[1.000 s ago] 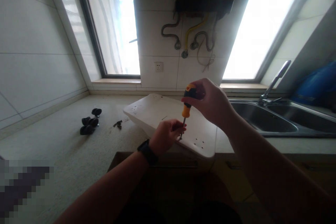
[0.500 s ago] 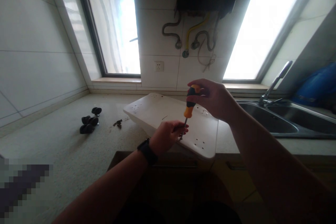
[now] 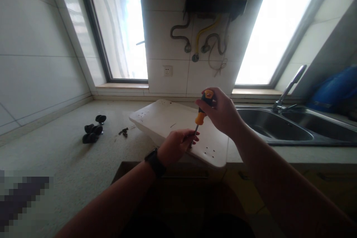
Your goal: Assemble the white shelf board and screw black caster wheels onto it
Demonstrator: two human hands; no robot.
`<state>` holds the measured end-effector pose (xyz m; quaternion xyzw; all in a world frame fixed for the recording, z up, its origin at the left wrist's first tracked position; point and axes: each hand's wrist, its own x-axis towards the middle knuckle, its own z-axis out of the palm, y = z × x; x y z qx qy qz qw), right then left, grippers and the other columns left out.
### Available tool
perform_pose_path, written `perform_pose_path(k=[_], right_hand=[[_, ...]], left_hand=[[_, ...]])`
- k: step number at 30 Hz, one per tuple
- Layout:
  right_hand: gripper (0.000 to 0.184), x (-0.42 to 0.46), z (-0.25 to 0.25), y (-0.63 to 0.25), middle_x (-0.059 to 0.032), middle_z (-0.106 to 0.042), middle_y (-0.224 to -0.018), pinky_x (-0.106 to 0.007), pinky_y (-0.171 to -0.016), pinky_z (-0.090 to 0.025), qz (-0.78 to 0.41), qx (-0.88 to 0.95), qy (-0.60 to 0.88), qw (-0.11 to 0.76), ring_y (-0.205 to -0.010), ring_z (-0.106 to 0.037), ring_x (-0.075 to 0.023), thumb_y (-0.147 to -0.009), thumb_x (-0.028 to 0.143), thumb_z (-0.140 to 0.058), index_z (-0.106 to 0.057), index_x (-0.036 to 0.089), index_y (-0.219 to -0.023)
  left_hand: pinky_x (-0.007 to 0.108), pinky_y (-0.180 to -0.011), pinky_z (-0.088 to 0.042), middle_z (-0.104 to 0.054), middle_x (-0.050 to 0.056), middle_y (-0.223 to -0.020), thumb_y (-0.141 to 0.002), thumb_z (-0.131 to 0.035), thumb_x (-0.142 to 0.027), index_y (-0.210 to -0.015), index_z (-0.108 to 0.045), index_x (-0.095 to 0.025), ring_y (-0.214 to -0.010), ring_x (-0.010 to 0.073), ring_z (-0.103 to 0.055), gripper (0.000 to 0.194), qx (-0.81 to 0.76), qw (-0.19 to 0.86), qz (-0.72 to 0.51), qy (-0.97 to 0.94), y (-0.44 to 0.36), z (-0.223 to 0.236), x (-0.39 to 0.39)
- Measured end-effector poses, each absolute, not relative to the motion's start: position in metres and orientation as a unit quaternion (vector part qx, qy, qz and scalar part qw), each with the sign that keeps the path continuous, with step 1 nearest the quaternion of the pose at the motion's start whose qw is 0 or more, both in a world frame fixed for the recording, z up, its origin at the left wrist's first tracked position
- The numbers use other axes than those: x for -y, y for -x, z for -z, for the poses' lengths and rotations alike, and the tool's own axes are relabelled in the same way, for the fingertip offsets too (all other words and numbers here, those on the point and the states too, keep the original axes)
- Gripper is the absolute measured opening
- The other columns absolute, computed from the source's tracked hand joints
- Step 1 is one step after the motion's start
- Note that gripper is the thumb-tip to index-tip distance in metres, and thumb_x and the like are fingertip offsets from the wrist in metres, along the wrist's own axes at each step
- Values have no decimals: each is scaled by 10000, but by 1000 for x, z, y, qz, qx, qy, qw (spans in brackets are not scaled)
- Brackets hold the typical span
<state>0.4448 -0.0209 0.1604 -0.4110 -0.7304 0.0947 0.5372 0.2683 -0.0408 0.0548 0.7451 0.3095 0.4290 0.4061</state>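
My right hand (image 3: 219, 109) is closed round the yellow and black handle of a screwdriver (image 3: 199, 118), which slants down to the left. Around its metal shaft, close to the tip, the fingers of my left hand (image 3: 178, 142) are pinched. The tip meets the near edge of a white panel (image 3: 156, 119) with rounded corners and groups of small holes; my left fingers partly hide that spot. A thin dark sliver lies on the panel. To its left, a small pile of screws (image 3: 123, 132) and several black casters (image 3: 93, 129) rest on the counter.
The panel lies on a speckled stone counter (image 3: 64, 171), its near corner reaching the front edge. A double steel sink (image 3: 262, 124) with a tap (image 3: 290, 85) is at the right, a blue bag-like thing (image 3: 334, 91) beyond. Hoses (image 3: 178, 32) hang on the back wall.
My right hand has turned about the screwdriver handle, its wrist now lower and further left. My left hand stays at the shaft. The whole view has shifted slightly.
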Motion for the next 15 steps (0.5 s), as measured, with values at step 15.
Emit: perform_pose_path(k=[15], right_hand=[[360, 0, -164, -467, -7, -631, -794, -294, -587, -553, -135, 539, 351, 753, -688, -646, -155, -886, 413, -660, -599, 185, -1157]], left_hand=[[338, -842, -545, -705, 85, -1100, -989, -567, -211, -1400, -564, -200, -941, 184, -664, 410, -319, 217, -458, -801, -240, -70, 27]])
